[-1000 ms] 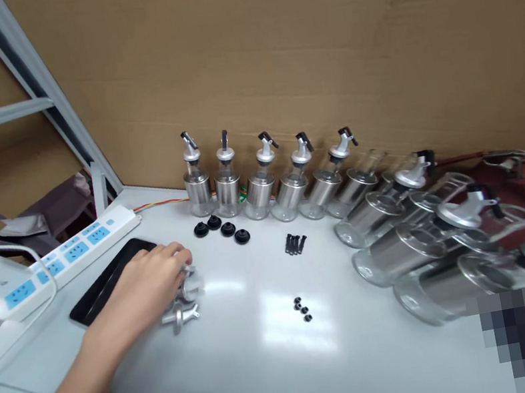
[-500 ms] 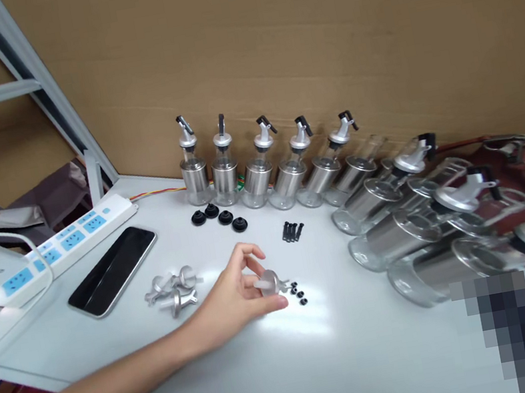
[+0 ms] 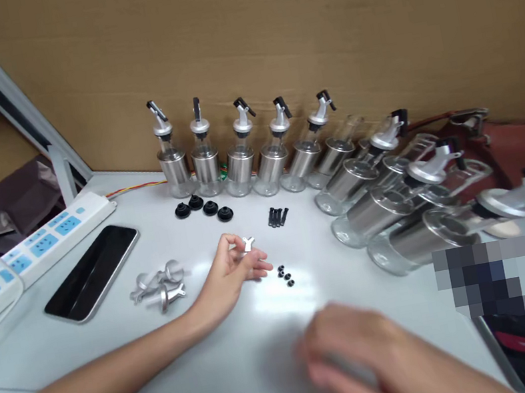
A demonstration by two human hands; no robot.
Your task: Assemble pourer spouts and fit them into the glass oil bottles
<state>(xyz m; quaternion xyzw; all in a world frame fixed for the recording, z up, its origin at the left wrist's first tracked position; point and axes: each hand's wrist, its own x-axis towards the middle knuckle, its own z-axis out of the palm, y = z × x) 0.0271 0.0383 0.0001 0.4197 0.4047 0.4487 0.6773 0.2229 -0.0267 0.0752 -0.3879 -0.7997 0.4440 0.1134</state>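
Above the pale worktop [image 3: 230, 361], a silvery fitting [image 3: 248, 244] is held

By the left hand [image 3: 234, 262], the fork-ended fitting is pinched between fingers and thumb. Near the front edge, the right hand [image 3: 353, 346] is blurred, its fingers curled; whether anything is gripped cannot be told. Matching flanged fittings [image 3: 164, 298] are clustered beside a glossy phone [image 3: 93, 270]; stepped black discs [image 3: 210, 208] are grouped. Glass bottles [image 3: 206, 163] are sleeved in smooth metal. On a red panel [image 3: 514, 338], a pale mark is too blurred to be read.

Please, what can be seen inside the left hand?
In the left hand, the forked end of a small silver piece shows. The fingers seem to cover the rest, so I cannot tell its whole shape.
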